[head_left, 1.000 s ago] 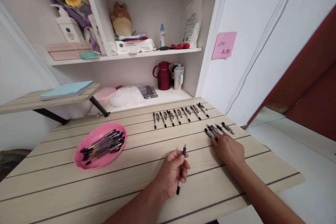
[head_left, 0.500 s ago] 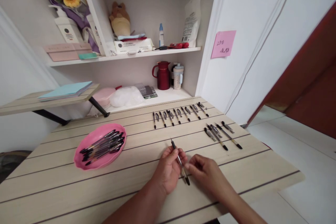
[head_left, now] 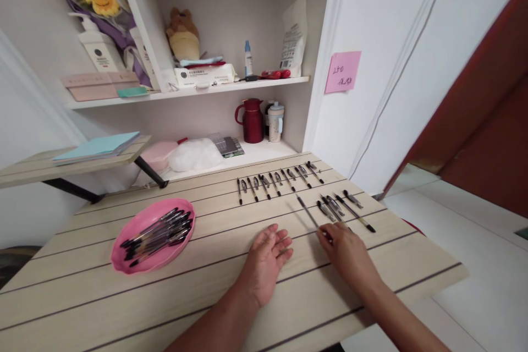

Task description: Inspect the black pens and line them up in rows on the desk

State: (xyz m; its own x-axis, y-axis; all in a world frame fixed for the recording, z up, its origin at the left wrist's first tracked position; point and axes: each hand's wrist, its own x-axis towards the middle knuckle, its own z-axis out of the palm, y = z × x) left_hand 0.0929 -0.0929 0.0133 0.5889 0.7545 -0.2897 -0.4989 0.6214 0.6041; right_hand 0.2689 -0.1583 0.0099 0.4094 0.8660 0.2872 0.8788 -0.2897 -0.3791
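Note:
My right hand (head_left: 346, 245) pinches a pen (head_left: 307, 212) by its rear end; its tip points away from me, just left of a small group of pens and caps (head_left: 334, 208). My left hand (head_left: 267, 258) rests palm up over the table with fingers loosely spread and nothing in it. Farther back lies a row of uncapped pens and loose caps (head_left: 272, 182). To the left, a pink dish (head_left: 119, 256) holds several capped black pens (head_left: 160, 234).
The wood-look table (head_left: 165, 308) has dark lines across it. At its left stands a small raised shelf (head_left: 25, 168) with blue paper (head_left: 97, 148). Behind are a white cabinet, a red jug (head_left: 252, 121), a cup (head_left: 275, 122) and a white plastic bag (head_left: 196, 155).
The pen has passed from my left hand to my right, which has moved right and forward toward the small group. The left hand's fingers have opened.

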